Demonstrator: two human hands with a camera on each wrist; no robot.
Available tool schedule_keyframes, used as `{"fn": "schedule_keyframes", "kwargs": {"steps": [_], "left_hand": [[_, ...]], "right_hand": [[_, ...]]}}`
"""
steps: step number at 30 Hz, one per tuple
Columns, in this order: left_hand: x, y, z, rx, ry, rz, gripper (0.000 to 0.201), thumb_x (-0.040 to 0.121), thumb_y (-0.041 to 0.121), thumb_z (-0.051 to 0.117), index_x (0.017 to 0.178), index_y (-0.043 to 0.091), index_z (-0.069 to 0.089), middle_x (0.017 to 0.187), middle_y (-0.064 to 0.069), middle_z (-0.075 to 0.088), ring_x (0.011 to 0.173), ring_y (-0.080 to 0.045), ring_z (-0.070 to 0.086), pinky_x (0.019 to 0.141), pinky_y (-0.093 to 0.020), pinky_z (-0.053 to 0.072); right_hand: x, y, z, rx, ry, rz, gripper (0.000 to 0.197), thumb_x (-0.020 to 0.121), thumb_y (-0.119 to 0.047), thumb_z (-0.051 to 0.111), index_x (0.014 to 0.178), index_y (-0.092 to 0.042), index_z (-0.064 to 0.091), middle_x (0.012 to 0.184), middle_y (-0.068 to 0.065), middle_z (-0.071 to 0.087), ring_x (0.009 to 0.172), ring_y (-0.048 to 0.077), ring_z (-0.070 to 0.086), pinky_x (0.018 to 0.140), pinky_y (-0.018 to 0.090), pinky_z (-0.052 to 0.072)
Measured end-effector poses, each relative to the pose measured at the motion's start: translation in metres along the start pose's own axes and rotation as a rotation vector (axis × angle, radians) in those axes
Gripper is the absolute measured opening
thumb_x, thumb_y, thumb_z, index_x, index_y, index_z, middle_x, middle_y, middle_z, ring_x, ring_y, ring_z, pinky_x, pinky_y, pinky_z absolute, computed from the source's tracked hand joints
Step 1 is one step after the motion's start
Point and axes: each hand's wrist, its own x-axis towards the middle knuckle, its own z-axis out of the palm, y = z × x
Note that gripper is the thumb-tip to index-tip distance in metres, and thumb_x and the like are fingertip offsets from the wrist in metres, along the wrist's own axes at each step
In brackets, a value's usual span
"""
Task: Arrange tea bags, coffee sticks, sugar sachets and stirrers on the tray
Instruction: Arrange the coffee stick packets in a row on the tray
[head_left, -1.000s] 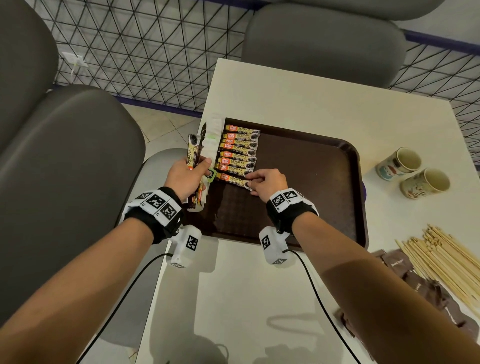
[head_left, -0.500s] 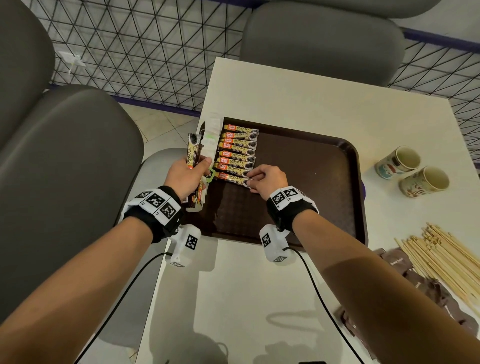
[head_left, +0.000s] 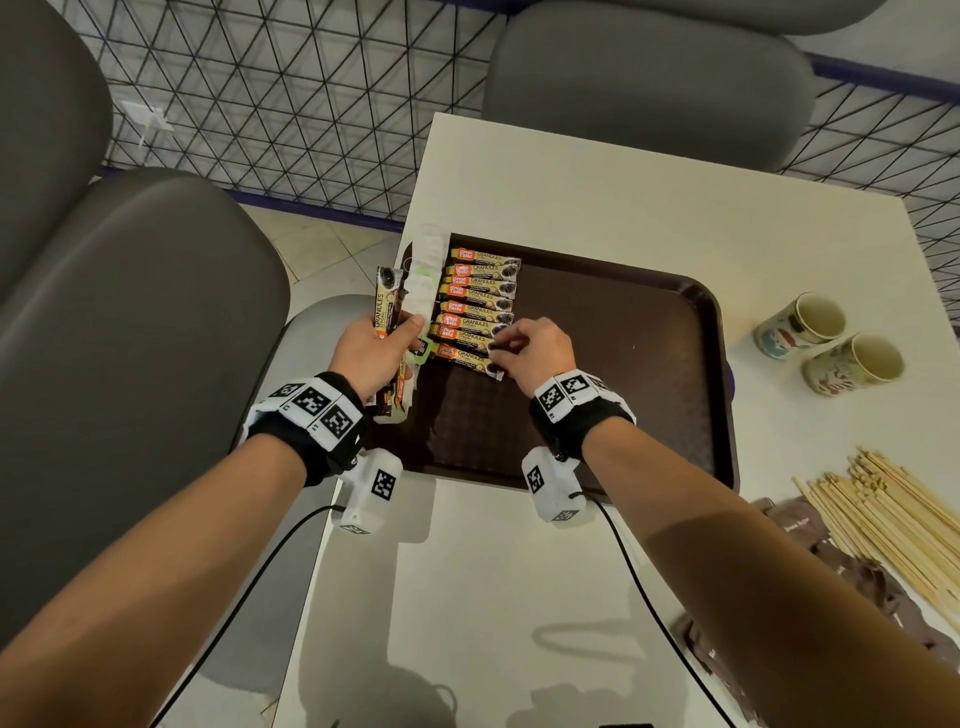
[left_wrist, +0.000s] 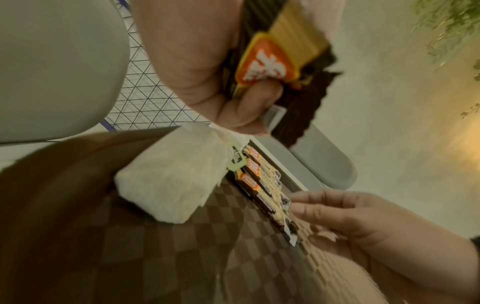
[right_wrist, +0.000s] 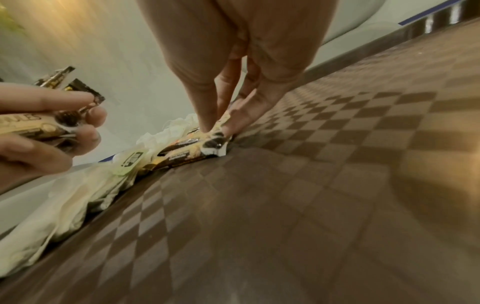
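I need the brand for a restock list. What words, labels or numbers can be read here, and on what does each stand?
"Great Taste": orange patch on each coffee stick in the row on the tray.
"GRANULES": along those same sticks.
"GRANULES STRONG": on the coffee sticks gripped by the left hand.
Tea bag tag: print too blurred.
Brown sachets: faint print, unreadable.
Cups: pictures only.
Wrist markers: patterns, no text.

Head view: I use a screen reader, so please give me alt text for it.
The right hand presses the nearest coffee stick into a row on the brown tray, while the left hand grips spare coffee sticks. Two cups and wooden stirrers wait on the table.
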Motion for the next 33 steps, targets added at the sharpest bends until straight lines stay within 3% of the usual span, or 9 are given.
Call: {"fn": "schedule_keyframes", "kwargs": {"steps": [3, 8, 11, 15, 18, 20, 24, 33], "left_hand": [[0.0, 0.0, 0.0, -0.003, 0.001, -0.01, 0.017, 0.095, 0.032, 0.055, 0.099, 0.016, 0.059, 0.079, 0.003, 0.063, 0.05, -0.012, 0.055, 0.056, -0.025, 0.047], [0.0, 0.001, -0.001, -0.015, 0.0, -0.01, 0.016, 0.095, 0.031, 0.055, 0.1, 0.016, 0.058, 0.079, 0.003, 0.063, 0.053, -0.014, 0.055, 0.055, -0.022, 0.048], [0.001, 0.0, -0.003, -0.023, 0.004, -0.012, 0.012, 0.095, 0.03, 0.055, 0.095, 0.018, 0.058, 0.078, 0.003, 0.062, 0.049, -0.01, 0.055, 0.05, -0.018, 0.048], [0.002, -0.001, -0.003, -0.036, -0.001, -0.013, 0.01, 0.095, 0.03, 0.055, 0.087, 0.024, 0.056, 0.079, 0.002, 0.061, 0.051, -0.013, 0.054, 0.045, -0.014, 0.046], [0.002, 0.0, -0.002, -0.037, -0.004, -0.008, 0.012, 0.095, 0.03, 0.055, 0.085, 0.025, 0.056, 0.078, 0.003, 0.061, 0.05, -0.012, 0.054, 0.048, -0.017, 0.047], [0.003, 0.0, -0.001, -0.035, -0.006, -0.004, 0.011, 0.095, 0.03, 0.055, 0.085, 0.025, 0.057, 0.077, 0.003, 0.061, 0.047, -0.009, 0.054, 0.05, -0.019, 0.046], [0.004, 0.001, 0.0, -0.042, -0.007, -0.005, 0.012, 0.095, 0.03, 0.055, 0.083, 0.026, 0.057, 0.077, 0.003, 0.061, 0.038, -0.001, 0.052, 0.047, -0.017, 0.045], [0.002, 0.001, 0.001, -0.035, -0.011, 0.011, 0.014, 0.095, 0.03, 0.055, 0.082, 0.027, 0.057, 0.077, 0.003, 0.062, 0.037, -0.002, 0.053, 0.053, -0.024, 0.046]], "right_hand": [[0.005, -0.012, 0.001, -0.144, -0.04, -0.124, 0.024, 0.084, -0.018, 0.07, 0.107, -0.014, 0.069, 0.112, 0.008, 0.053, 0.107, 0.02, 0.053, 0.091, 0.026, 0.044], [0.01, -0.025, 0.008, -0.342, -0.145, -0.219, 0.03, 0.088, -0.014, 0.063, 0.118, -0.017, 0.066, 0.123, 0.011, 0.05, 0.122, 0.025, 0.044, 0.099, 0.03, 0.038], [0.009, -0.027, 0.008, -0.389, -0.162, -0.248, 0.03, 0.089, -0.011, 0.061, 0.118, -0.017, 0.066, 0.121, 0.01, 0.052, 0.121, 0.024, 0.046, 0.095, 0.029, 0.04], [0.007, -0.027, 0.006, -0.406, -0.181, -0.247, 0.03, 0.091, -0.008, 0.058, 0.119, -0.018, 0.065, 0.134, 0.013, 0.049, 0.131, 0.026, 0.039, 0.103, 0.032, 0.035], [0.008, -0.025, 0.007, -0.388, -0.171, -0.231, 0.03, 0.09, -0.008, 0.059, 0.119, -0.016, 0.065, 0.129, 0.012, 0.051, 0.127, 0.026, 0.043, 0.101, 0.032, 0.038], [0.008, -0.025, 0.007, -0.358, -0.158, -0.229, 0.029, 0.088, -0.015, 0.063, 0.118, -0.016, 0.065, 0.12, 0.009, 0.053, 0.122, 0.024, 0.044, 0.097, 0.03, 0.038], [0.003, -0.025, 0.004, -0.344, -0.218, -0.247, 0.039, 0.079, -0.027, 0.074, 0.115, -0.017, 0.065, 0.12, 0.006, 0.05, 0.124, 0.02, 0.039, 0.099, 0.029, 0.036], [0.002, -0.024, 0.003, -0.38, -0.258, -0.256, 0.044, 0.078, -0.013, 0.075, 0.12, -0.016, 0.062, 0.12, 0.006, 0.048, 0.119, 0.019, 0.043, 0.098, 0.028, 0.038]]}}
